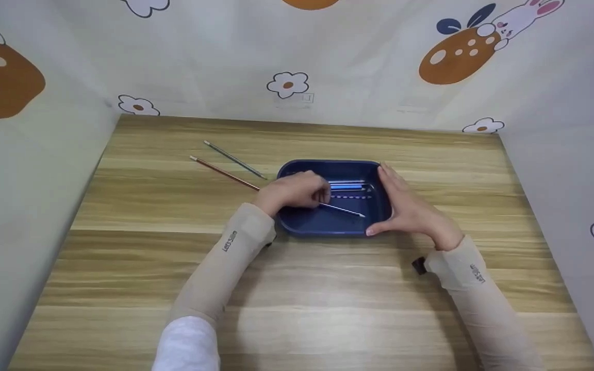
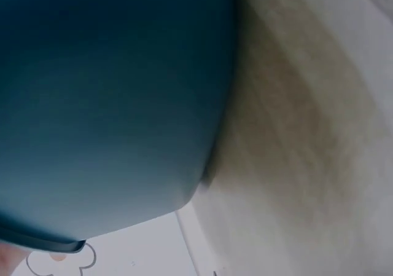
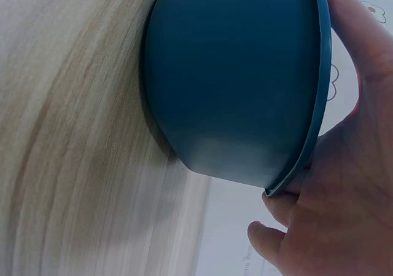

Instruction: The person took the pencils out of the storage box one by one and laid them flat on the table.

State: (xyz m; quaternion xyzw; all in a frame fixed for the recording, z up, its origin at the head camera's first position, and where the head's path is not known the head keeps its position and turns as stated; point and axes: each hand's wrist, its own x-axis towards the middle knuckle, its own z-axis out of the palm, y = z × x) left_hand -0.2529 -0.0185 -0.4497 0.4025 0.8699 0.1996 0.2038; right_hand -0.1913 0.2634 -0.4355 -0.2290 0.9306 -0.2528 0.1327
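Note:
A dark blue rectangular plastic basin point(image 1: 323, 226) with rounded corners stands on the table. Inside it my left hand point(image 1: 299, 190) has its fingers curled and pinches a slim pencil point(image 1: 346, 209), whose tip points down to the right. Beyond those fingers lie several pencils, among them a bright blue one point(image 1: 346, 186) and a purple striped one point(image 1: 351, 197); their left ends are hidden by the hand. My right hand point(image 1: 410, 208) grips the basin's right end, thumb at the near corner and fingers along the far one. The right wrist view shows this hand point(image 3: 344, 214) at the rim.
Left of the basin, a reddish pencil point(image 1: 225, 173) and a greenish pencil point(image 1: 235, 159) lie slantwise on the wooden table point(image 1: 317, 309). The reddish one's lower end passes behind the left wrist. Patterned cloth walls point(image 1: 214, 67) enclose the back and both sides.

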